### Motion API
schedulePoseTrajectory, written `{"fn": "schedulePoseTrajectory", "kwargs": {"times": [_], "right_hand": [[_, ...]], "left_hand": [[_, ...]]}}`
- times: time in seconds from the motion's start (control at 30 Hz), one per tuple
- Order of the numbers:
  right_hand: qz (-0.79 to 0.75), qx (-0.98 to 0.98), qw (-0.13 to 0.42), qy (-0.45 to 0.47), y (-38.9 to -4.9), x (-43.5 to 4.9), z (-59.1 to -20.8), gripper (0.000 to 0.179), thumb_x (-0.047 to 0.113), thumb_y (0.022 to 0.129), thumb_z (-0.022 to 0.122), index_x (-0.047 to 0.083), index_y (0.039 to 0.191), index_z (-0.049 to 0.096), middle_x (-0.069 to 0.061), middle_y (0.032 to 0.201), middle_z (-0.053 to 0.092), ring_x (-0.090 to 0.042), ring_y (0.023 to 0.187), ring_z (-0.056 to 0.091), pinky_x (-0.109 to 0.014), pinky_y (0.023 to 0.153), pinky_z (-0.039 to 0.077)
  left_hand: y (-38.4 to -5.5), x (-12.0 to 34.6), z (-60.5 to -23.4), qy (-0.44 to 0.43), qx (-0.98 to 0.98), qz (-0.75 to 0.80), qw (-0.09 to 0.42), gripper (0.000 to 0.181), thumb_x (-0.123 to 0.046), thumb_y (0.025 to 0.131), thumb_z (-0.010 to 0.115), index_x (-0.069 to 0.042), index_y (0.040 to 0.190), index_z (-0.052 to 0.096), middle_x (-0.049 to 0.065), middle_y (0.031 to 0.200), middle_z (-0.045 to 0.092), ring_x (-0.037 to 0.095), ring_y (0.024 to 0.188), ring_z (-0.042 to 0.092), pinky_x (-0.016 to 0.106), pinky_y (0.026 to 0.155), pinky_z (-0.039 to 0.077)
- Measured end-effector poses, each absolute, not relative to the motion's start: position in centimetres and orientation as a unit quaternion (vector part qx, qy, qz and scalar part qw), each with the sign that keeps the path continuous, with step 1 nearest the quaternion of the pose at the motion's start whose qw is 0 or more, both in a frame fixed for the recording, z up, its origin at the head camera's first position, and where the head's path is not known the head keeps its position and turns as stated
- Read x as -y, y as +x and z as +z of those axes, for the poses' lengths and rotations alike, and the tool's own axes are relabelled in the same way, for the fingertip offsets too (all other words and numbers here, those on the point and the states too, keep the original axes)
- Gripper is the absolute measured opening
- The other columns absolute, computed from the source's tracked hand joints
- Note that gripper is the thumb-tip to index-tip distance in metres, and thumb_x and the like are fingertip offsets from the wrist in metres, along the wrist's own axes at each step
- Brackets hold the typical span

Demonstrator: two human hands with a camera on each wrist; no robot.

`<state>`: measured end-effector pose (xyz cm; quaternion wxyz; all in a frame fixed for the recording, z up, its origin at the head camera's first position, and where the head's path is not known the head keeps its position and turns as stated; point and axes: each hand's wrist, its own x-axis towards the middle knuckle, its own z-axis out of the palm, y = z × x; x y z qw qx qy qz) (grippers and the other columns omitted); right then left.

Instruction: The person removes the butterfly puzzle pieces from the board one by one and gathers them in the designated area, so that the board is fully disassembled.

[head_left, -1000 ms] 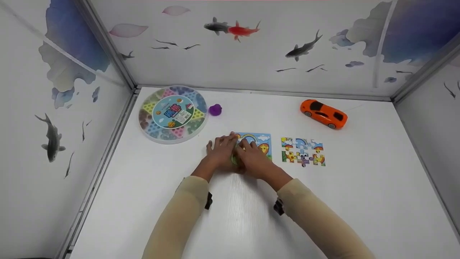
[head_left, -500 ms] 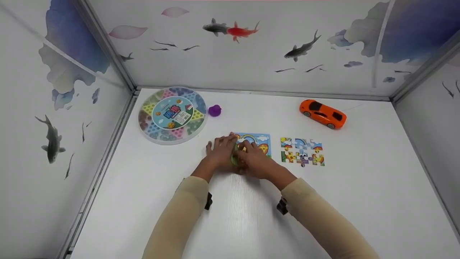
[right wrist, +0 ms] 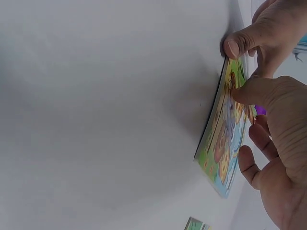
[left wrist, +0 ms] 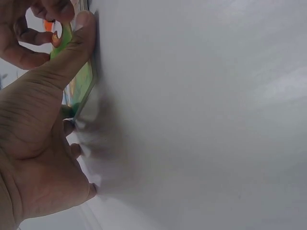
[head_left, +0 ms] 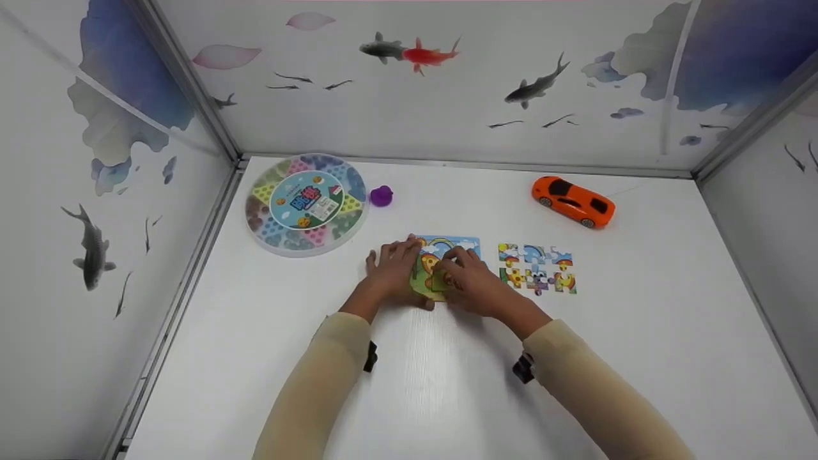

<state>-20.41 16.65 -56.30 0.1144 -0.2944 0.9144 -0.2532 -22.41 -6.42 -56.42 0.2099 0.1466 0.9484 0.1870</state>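
Observation:
A picture puzzle board lies flat on the white table, showing a rainbow and animals. My left hand rests at its left side, fingers spread and thumb along the near edge. In the left wrist view that thumb lies against the board's edge. Over the lower half of the board, my right hand pinches a green jigsaw piece between thumb and fingers. The left wrist view shows the piece tilted up in the fingertips. Part of the board is hidden under both hands.
Right of the board lie several loose jigsaw pieces in two rows. An orange toy car sits at the back right. A round board game and a small purple duck-shaped toy stand back left. Walls enclose the table's back and sides.
My right hand has shifted to the right across the board with the green jigsaw piece, uncovering more of the board's left part. The left hand has stayed in place.

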Motion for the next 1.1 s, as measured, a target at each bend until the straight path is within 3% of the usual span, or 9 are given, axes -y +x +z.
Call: {"fn": "schedulePoseTrajectory", "kwargs": {"times": [0.33,0.73,1.1], "right_hand": [[-0.266,-0.921,0.114,-0.26,-18.9,-21.2,-56.2,0.048,0.011,0.099,0.084,0.018,0.143,0.067,-0.01,0.153,0.051,-0.033,0.142,0.056,-0.054,0.117,0.056],[-0.286,-0.922,0.116,-0.232,-16.8,-26.8,-56.9,0.034,0.013,0.096,0.086,0.023,0.125,0.072,-0.002,0.144,0.051,-0.028,0.134,0.061,-0.052,0.113,0.059],[-0.265,-0.935,0.119,-0.206,-15.9,-28.9,-57.3,0.019,0.017,0.099,0.084,0.022,0.118,0.083,-0.005,0.143,0.056,-0.028,0.13,0.061,-0.052,0.11,0.06]], "left_hand": [[-22.4,6.4,-56.9,0.142,-0.949,0.186,0.211,0.135,-0.063,0.078,0.096,-0.023,0.18,0.015,0.001,0.188,0.011,0.037,0.171,0.013,0.072,0.137,0.007],[-22.7,6.4,-57.2,0.141,-0.945,0.199,0.22,0.136,-0.061,0.078,0.096,-0.023,0.18,0.015,-0.001,0.188,0.01,0.037,0.171,0.011,0.073,0.137,0.004],[-23.5,6.2,-58.0,0.13,-0.943,0.199,0.233,0.14,-0.061,0.075,0.098,-0.026,0.18,0.013,-0.004,0.188,0.007,0.035,0.171,0.008,0.073,0.137,0.002]]}}
